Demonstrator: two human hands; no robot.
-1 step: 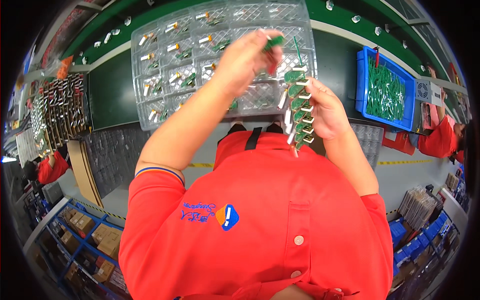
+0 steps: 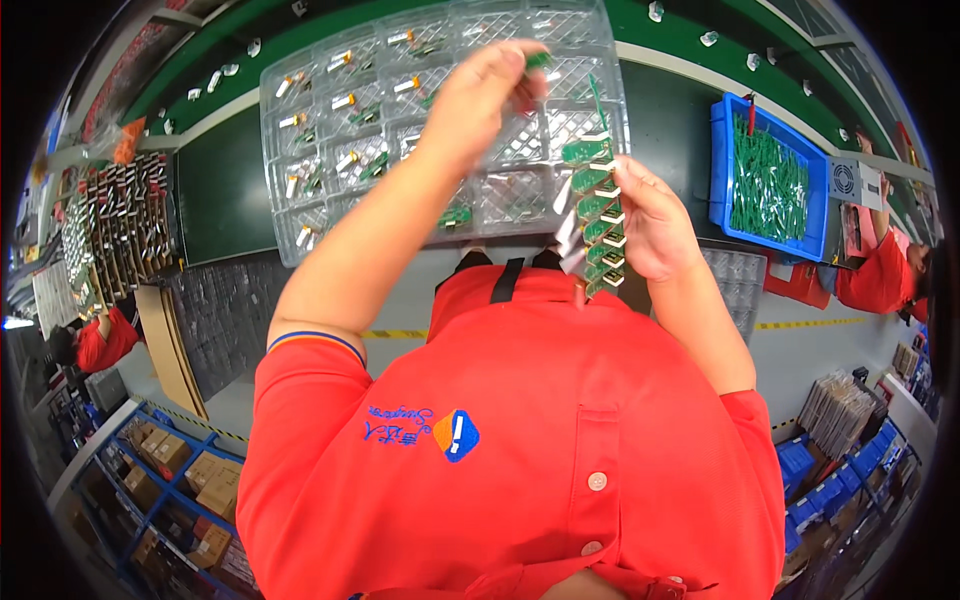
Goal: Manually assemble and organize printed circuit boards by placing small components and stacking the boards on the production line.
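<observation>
My left hand [image 2: 470,108] is raised over a clear plastic compartment tray [image 2: 512,188], its fingers pinched on a small green circuit board [image 2: 538,61]. Motion blurs the fingertips a little. To the right, my right hand [image 2: 655,222] grips a strip of joined green circuit boards [image 2: 598,232] with pale connectors along one side. The strip hangs upright over the tray's right edge; a thin green strip [image 2: 597,98] sticks up from its top. Small boards with white and orange-ended parts [image 2: 348,160] lie in many of the tray's left compartments.
On the dark green bench [image 2: 225,205], a blue bin [image 2: 722,172] full of thin green strips [image 2: 772,190] stands at right, beside a grey box with a fan [image 2: 852,185]. Stacked board panels [image 2: 115,225] stand far left. Co-workers in red work at left [image 2: 103,340] and right [image 2: 882,280].
My left hand has shifted slightly left and up with the small board. The strip in my right hand has swung a little; the right hand stays almost in place.
</observation>
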